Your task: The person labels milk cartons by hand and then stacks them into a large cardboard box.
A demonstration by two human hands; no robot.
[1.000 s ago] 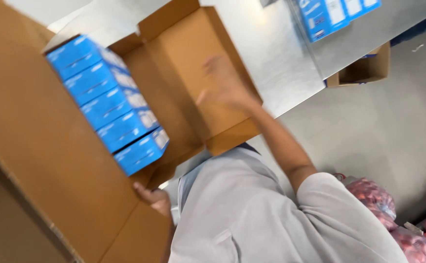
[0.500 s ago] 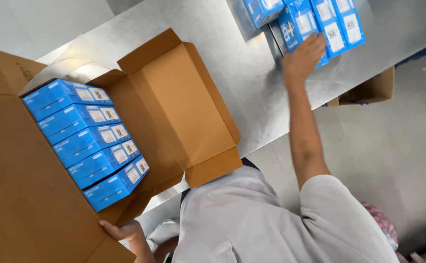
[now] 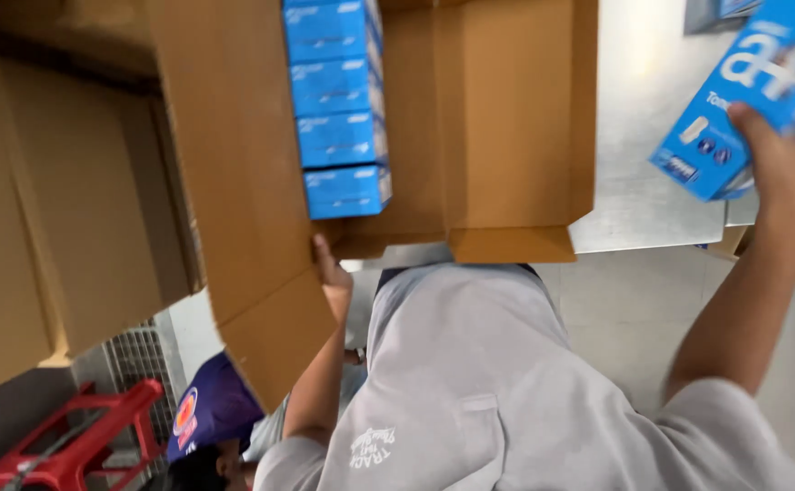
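Observation:
An open brown cardboard carton (image 3: 506, 118) lies on a steel table (image 3: 638, 109), its flaps spread out. A row of blue boxes (image 3: 335, 109) is stacked along its left inner side. My left hand (image 3: 332, 273) grips the carton's near edge at the left flap. At the upper right my right hand (image 3: 775, 168) is closed on a blue box (image 3: 743, 100) held above the table's edge, apart from the carton.
More blue boxes (image 3: 720, 9) sit at the table's far right. Another large brown carton (image 3: 70, 209) stands on the left. A red stool (image 3: 79, 436) and a person in a purple cap (image 3: 206, 414) are at the lower left. Grey floor shows at the lower right.
My right hand has lifted a blue box off the pile at the far right and brought it nearer. The view has swung, so the carton now sits straighter. My left hand stays on the carton.

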